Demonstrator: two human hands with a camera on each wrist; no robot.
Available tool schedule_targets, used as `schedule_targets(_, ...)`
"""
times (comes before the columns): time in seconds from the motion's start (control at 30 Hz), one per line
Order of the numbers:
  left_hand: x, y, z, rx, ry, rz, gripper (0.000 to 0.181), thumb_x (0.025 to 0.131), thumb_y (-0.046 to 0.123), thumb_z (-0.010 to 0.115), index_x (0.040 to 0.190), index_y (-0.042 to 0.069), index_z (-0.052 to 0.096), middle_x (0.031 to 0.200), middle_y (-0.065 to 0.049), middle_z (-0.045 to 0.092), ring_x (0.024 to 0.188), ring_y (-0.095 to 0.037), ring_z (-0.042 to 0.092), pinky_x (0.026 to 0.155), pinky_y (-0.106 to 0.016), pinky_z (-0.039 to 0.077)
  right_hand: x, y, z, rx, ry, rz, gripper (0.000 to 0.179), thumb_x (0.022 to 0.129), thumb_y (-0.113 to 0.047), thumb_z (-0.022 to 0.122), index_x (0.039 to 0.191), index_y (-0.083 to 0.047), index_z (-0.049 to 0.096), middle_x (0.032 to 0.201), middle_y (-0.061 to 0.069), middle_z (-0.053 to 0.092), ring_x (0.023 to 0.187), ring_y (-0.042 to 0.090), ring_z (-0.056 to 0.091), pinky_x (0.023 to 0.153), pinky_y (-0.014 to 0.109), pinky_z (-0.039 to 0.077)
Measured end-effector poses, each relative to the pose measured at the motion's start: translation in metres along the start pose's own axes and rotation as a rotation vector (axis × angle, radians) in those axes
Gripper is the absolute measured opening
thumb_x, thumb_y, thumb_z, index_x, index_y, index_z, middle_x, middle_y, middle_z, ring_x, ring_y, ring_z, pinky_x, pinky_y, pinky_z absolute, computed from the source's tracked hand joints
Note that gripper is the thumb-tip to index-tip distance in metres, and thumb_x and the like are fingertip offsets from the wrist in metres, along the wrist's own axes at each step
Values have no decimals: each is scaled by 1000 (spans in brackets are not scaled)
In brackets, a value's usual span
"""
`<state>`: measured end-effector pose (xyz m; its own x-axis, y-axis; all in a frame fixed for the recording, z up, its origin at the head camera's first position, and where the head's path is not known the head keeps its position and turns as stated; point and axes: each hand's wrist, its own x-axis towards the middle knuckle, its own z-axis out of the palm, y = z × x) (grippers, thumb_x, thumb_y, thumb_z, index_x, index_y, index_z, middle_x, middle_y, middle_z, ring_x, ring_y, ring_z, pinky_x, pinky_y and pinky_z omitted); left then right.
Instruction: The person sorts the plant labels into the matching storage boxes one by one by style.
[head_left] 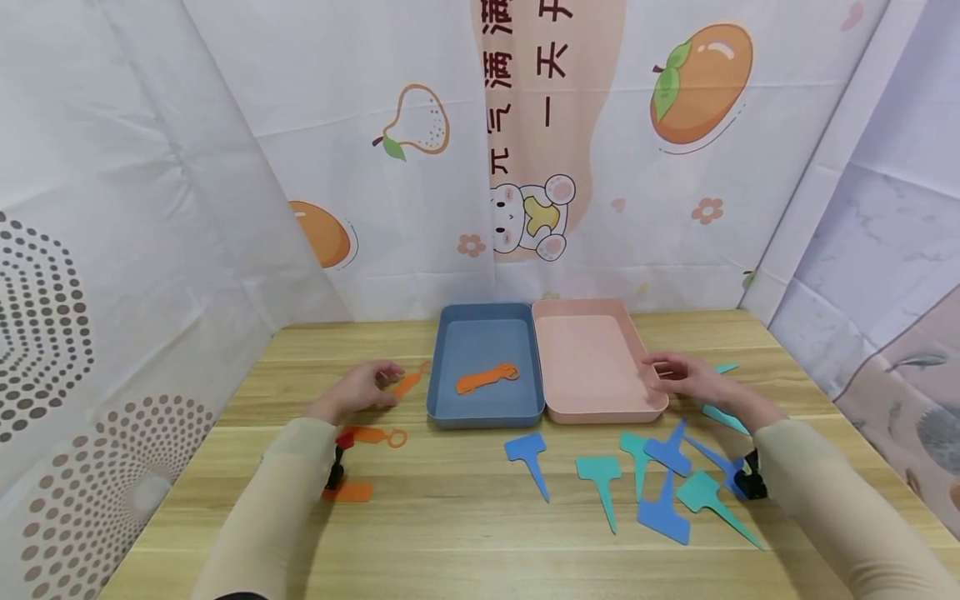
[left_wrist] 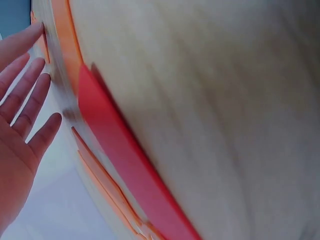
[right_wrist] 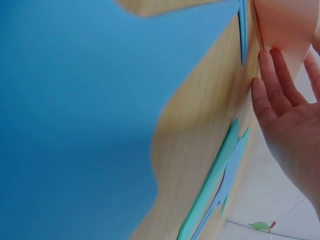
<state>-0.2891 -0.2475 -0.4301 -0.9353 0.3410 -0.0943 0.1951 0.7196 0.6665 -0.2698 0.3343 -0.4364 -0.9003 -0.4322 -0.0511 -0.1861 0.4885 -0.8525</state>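
My left hand [head_left: 365, 387] is over the left of the table, fingers loosely extended, close to an orange tag [head_left: 407, 383]. In the left wrist view that hand [left_wrist: 22, 115] has its fingers apart and holds nothing. My right hand [head_left: 690, 379] is at the right wall of the pink tray [head_left: 592, 358]; its fingertips appear to touch that wall. In the right wrist view the right hand's fingers [right_wrist: 272, 85] are straight, without anything in their grasp. An orange tag-like piece or small stack [head_left: 487, 377] lies inside the blue tray [head_left: 486, 421], left of the pink one.
Another orange ring-ended tag [head_left: 367, 434], an orange piece [head_left: 352, 492] and a red piece [left_wrist: 125, 155] lie by the left forearm. Several T-shaped plant labels, including blue [head_left: 527, 450] and teal [head_left: 600, 471], are scattered front right. A printed curtain [head_left: 420, 208] hangs behind the trays.
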Motion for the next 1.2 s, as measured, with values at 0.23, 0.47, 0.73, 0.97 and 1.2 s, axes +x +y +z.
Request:
schedule_targets(0.23, 4, -3, 0, 27, 18, -3, 27, 79, 9, 81, 99, -1, 67, 94, -9, 63, 85, -23, 53, 78, -35, 47, 1, 1, 0, -15, 0, 9, 53, 97, -15, 61, 141, 7, 41, 140, 33, 41, 128, 50, 37, 94, 37, 47)
schedule_targets(0.47, 8, -3, 0, -57, -7, -59, 20, 80, 3, 78, 92, -4, 64, 81, -5, 58, 75, -18, 51, 70, -29, 44, 0, 2, -1, 2, -1, 9, 53, 97, -15, 60, 142, 8, 40, 141, 33, 40, 129, 50, 36, 92, 31, 46)
schedule_targets(0.73, 9, -1, -2, -63, -36, -130, 19, 82, 3, 76, 94, -3, 63, 86, -7, 58, 77, -19, 49, 69, -28, 42, 1, 0, -1, -1, 0, 12, 53, 98, -15, 60, 141, 7, 41, 141, 33, 40, 129, 50, 36, 93, 33, 46)
schedule_targets(0.97, 7, -2, -7, -19, -73, -67, 16, 84, 0, 72, 95, -7, 61, 84, -8, 57, 75, -17, 49, 69, -28, 44, 0, 0, 0, -3, -1, 15, 53, 98, -15, 60, 142, 7, 40, 141, 32, 40, 129, 50, 35, 95, 37, 45)
schedule_targets(1.2, 5, -7, -8, -45, -57, -16, 17, 84, -2, 72, 93, -6, 58, 84, -9, 57, 76, -18, 50, 69, -28, 44, 0, -1, 0, -10, 11, 32, 53, 98, -17, 61, 142, 5, 41, 140, 32, 41, 129, 49, 37, 98, 47, 42)
